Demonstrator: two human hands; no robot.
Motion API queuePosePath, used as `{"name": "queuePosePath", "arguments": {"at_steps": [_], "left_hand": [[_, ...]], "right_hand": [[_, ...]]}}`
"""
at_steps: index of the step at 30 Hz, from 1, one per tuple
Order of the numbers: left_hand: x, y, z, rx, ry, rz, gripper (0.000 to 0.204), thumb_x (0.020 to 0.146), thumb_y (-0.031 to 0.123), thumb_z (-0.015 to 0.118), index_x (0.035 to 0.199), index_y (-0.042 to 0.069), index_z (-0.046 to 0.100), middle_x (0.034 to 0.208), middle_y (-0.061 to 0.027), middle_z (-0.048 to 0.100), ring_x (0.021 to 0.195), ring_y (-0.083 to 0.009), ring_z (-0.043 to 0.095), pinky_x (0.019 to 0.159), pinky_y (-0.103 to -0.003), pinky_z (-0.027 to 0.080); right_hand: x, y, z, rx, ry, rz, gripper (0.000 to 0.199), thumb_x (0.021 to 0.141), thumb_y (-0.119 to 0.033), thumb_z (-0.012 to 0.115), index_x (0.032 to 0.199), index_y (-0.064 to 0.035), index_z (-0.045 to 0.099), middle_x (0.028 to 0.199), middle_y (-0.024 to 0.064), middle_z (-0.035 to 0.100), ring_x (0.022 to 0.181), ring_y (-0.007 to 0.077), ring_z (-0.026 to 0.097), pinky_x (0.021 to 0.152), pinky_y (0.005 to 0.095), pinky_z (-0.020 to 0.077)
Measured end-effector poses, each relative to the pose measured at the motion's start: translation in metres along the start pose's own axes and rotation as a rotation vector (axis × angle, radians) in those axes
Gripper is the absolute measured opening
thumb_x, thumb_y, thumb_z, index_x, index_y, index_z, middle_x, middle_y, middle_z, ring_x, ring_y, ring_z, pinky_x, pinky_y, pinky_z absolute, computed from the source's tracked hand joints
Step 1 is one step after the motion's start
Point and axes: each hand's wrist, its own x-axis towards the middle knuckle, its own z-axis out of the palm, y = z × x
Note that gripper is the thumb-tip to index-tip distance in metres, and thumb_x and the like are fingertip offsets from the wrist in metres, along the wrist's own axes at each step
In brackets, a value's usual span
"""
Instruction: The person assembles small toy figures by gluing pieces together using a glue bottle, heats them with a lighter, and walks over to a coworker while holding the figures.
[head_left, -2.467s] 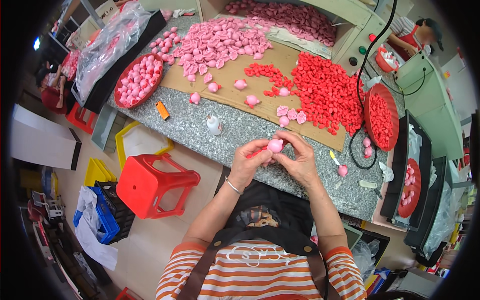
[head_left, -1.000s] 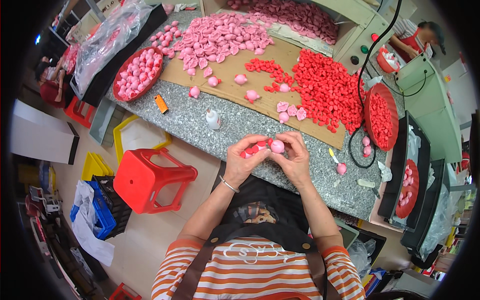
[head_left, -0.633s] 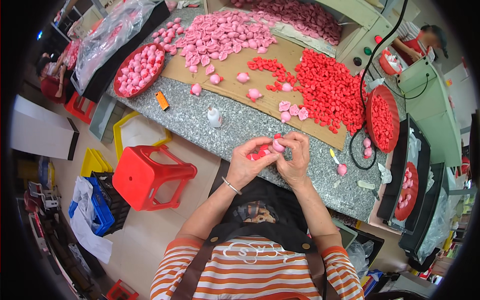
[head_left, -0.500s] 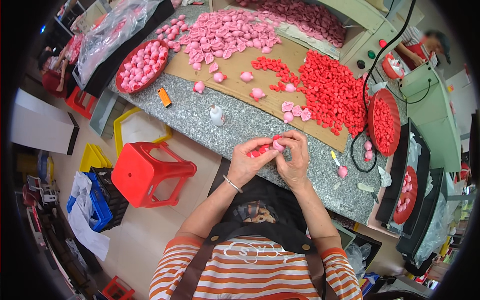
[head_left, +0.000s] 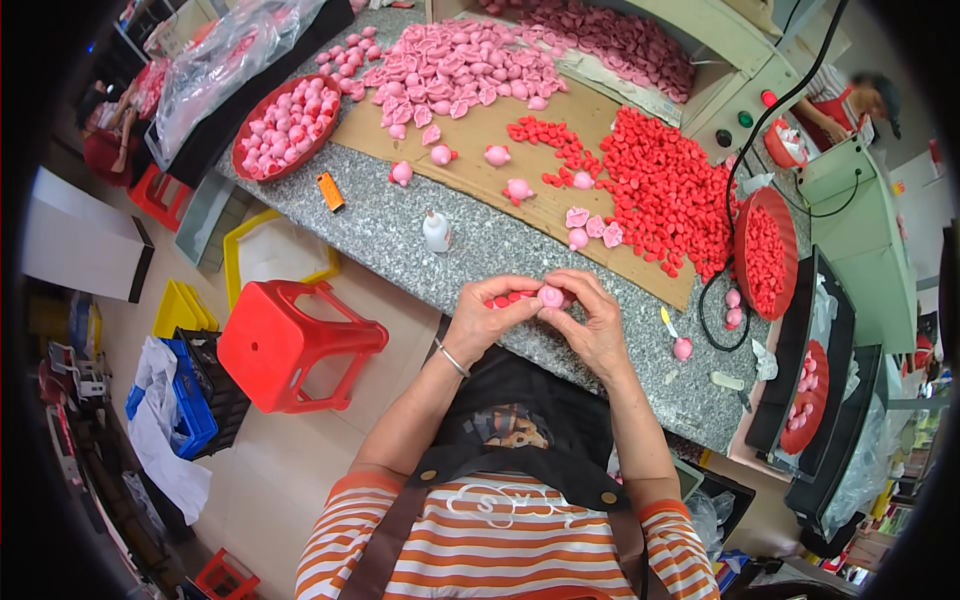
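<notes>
Head view. Both hands meet just above the near edge of the granite surface (head_left: 420,250). Left hand (head_left: 487,318) has its grip clenched on several small red pieces (head_left: 508,298); right hand (head_left: 592,325) has its grip pinched on a pink pig-shaped piece (head_left: 551,296), held between the two hands, off the surface.

Progress, judged: a few pink pigs (head_left: 497,155) stand singly on the cardboard sheet (head_left: 480,130), apparently finished. Large heaps remain: pink pieces (head_left: 455,65) at the far left, loose red pieces (head_left: 665,190) at the right, a red bowl of pink pieces (head_left: 285,125), a red bowl of red pieces (head_left: 765,255). Most of the stock looks untouched.

Room: bare granite lies before the hands, with a small white bottle (head_left: 436,230) near. A black cable (head_left: 715,300) loops to the right. A red stool (head_left: 295,345) stands left of the person's lap.
</notes>
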Motion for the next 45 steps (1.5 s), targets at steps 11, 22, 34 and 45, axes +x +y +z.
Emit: {"name": "queuePosePath", "arguments": {"at_steps": [11,22,34,45], "left_hand": [[0.002,-0.005,0.002,-0.08,0.005,-0.037,0.024,0.084,0.004,0.066,0.107,-0.002,0.063,0.097,-0.0088,0.067,0.083,-0.0115,0.063,0.075,-0.024,0.052],[-0.008,-0.001,-0.01,-0.037,0.036,-0.08,0.023,0.091,0.013,0.06,0.11,0.003,0.063,0.094,-0.0049,0.068,0.076,-0.0066,0.06,0.062,-0.019,0.047],[-0.07,0.002,-0.05,-0.227,-0.069,-0.068,0.035,0.089,0.01,0.061,0.123,0.002,0.055,0.096,-0.0008,0.058,0.077,-0.0054,0.052,0.068,-0.02,0.046],[-0.042,0.026,-0.103,-0.292,0.056,0.21,0.037,0.082,-0.005,0.062,0.117,0.003,0.052,0.122,-0.0092,0.057,0.107,-0.0146,0.056,0.093,-0.029,0.046]], "right_hand": [[0.004,0.003,0.001,0.034,0.051,0.005,0.032,0.069,-0.006,0.078,0.099,-0.004,0.068,0.102,0.0081,0.063,0.089,0.0173,0.059,0.076,0.0282,0.0496],[0.017,0.008,0.005,0.212,0.074,0.141,0.038,0.082,-0.008,0.068,0.118,-0.0009,0.056,0.107,0.0077,0.06,0.094,0.0163,0.059,0.083,0.0293,0.0476],[0.226,-0.089,0.135,0.212,-0.376,0.063,0.042,0.085,-0.017,0.066,0.122,-0.0017,0.054,0.105,0.008,0.06,0.09,0.0117,0.057,0.079,0.0247,0.0465],[0.151,-0.082,0.107,0.006,-0.028,-0.153,0.02,0.088,-0.005,0.062,0.106,0.0018,0.058,0.1,0.0061,0.06,0.089,0.0128,0.059,0.079,0.0257,0.0477]]}}
